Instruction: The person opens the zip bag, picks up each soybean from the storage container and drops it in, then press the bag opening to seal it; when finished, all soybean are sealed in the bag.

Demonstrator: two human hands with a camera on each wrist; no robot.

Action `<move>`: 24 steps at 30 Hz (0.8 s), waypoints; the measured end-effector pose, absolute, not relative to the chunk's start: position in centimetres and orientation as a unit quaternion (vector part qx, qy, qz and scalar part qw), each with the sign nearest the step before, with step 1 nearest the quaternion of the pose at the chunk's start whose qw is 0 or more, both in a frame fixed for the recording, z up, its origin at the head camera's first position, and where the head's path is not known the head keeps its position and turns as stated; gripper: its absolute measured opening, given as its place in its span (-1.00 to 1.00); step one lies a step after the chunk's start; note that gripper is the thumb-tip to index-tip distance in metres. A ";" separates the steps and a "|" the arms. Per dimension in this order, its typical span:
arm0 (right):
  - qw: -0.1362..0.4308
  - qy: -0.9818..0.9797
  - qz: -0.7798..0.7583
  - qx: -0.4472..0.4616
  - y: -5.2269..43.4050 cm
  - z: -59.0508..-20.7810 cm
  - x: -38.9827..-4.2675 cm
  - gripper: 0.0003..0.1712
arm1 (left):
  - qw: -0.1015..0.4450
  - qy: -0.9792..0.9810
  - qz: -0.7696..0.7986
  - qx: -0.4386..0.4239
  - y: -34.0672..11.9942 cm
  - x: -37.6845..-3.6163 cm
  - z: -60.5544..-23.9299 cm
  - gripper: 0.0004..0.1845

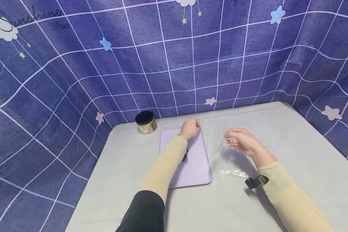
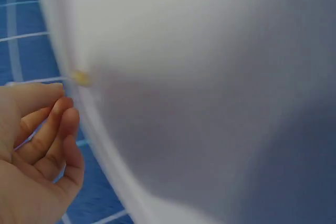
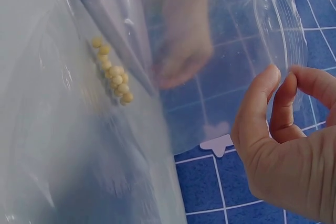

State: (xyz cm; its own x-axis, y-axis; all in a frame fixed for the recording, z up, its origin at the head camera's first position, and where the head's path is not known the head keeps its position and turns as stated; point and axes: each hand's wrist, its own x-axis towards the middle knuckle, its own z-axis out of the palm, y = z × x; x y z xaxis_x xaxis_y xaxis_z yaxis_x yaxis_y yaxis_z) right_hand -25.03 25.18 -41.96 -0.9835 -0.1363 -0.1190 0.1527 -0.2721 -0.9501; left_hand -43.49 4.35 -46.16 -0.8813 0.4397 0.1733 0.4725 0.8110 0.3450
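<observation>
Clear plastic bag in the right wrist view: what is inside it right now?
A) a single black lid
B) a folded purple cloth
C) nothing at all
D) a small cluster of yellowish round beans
D: the right wrist view shows a small cluster of yellowish round beans lying inside the clear plastic bag, whose edge the right hand pinches.

The lilac tray (image 1: 197, 170) served as landmark. Beyond its far-left corner a black-lidded jar (image 1: 146, 122) stood, apart from the rim. Just right of the tray a clear plastic bag (image 1: 220, 151) hung upright, barring passage on that side. The left forearm (image 1: 168, 161) lay across the tray. Left of the tray, bare table (image 1: 119, 167) ran to the blue backdrop (image 1: 61, 112).
</observation>
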 end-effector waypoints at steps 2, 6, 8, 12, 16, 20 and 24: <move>0.091 0.597 -0.797 0.004 25.1 -42.0 -25.0 -0.74 | 0.059 -0.930 -0.247 -0.266 4.4 -42.8 -45.1 -0.93; 0.088 0.598 -0.796 0.002 24.8 -42.0 -25.1 -0.73 | 0.081 -0.873 -0.349 -0.330 4.3 -40.3 -41.9 -0.96; 0.087 0.599 -0.796 0.002 24.7 -42.0 -25.1 -0.72 | 0.079 -0.849 -0.376 -0.363 4.1 -38.4 -39.9 -0.96; 0.088 0.598 -0.797 -0.001 24.6 -42.0 -25.1 -0.70 | 0.054 -0.815 -0.381 -0.433 4.0 -34.6 -37.3 -0.95; 0.090 0.596 -0.798 -0.006 24.5 -41.8 -25.0 -0.69 | 0.042 -0.798 -0.365 -0.478 4.2 -33.0 -36.4 -0.92; 0.093 0.596 -0.797 -0.012 24.2 -41.8 -25.0 -0.70 | 0.072 -0.810 -0.372 -0.448 3.9 -34.1 -36.7 -0.91; 0.090 0.595 -0.798 -0.014 24.0 -41.8 -24.9 -0.71 | 0.096 -0.842 -0.366 -0.384 3.2 -37.1 -37.8 -0.89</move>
State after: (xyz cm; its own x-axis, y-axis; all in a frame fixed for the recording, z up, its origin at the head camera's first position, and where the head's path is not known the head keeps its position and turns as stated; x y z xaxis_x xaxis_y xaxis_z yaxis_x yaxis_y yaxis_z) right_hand -24.92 24.01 -41.79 -0.9833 -0.1607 -0.0860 0.1283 -0.2747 -0.9529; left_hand -37.14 3.18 -37.76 -0.6867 0.5760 0.4436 0.7172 0.4373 0.5425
